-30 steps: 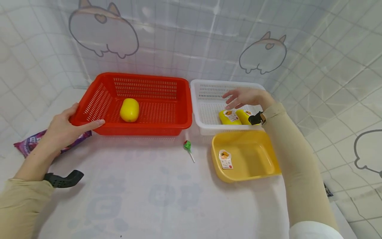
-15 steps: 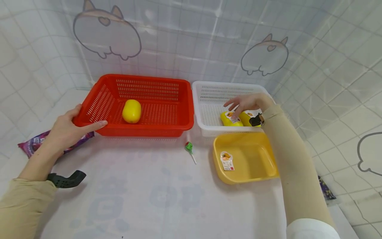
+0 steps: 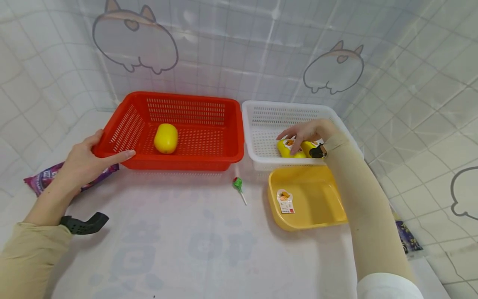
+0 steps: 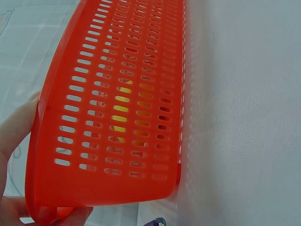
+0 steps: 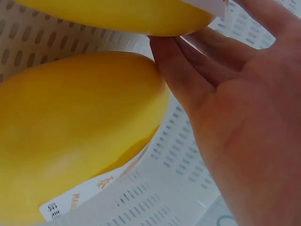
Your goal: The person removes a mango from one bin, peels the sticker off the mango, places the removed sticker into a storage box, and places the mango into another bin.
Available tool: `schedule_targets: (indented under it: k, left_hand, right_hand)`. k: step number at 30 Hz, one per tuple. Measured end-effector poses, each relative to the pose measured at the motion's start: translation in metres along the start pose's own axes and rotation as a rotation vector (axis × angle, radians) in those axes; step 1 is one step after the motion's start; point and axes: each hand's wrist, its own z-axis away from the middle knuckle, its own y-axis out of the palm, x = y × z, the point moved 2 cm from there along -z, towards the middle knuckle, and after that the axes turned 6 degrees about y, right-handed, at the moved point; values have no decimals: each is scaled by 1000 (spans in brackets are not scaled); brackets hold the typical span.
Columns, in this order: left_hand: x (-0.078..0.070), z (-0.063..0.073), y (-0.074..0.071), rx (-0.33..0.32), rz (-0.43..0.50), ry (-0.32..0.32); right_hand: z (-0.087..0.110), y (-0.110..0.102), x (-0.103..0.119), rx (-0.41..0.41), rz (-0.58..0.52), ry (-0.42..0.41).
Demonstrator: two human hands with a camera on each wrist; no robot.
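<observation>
My left hand (image 3: pixel 80 162) grips the left front corner of the red basket (image 3: pixel 186 161), thumb over the front rim. Inside that basket lies a plain yellow fruit (image 3: pixel 166 139), glimpsed through the slots in the left wrist view. Over the white basket (image 3: pixel 255 143), my right hand (image 3: pixel 308 130) reaches down and holds a yellow mango (image 5: pixel 117 16) with a paper label, thumb on one side and fingers on the other. A second labelled mango (image 5: pixel 80 122) lies right beside it, partly covered by the wrist in the head view.
In front of the white basket stands a yellow tub (image 3: pixel 280 220) with a mango sticker. A green lollipop (image 3: pixel 237 183) lies on the white tablecloth (image 3: pixel 179 249). Behind my left hand is a purple packet (image 3: pixel 45 178); another dark packet (image 3: pixel 407 236) shows at the right edge.
My right hand has come down from above the mangoes, and its fingers and thumb have closed around the left one. The left hand keeps its grip on the red basket.
</observation>
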Motion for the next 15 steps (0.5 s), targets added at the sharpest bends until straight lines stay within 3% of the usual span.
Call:
schedule_targets:
  k: [15]
  left_hand:
    - [0, 0, 0, -2, -2, -7]
  right_hand:
    - [2, 5, 2, 29, 3, 17]
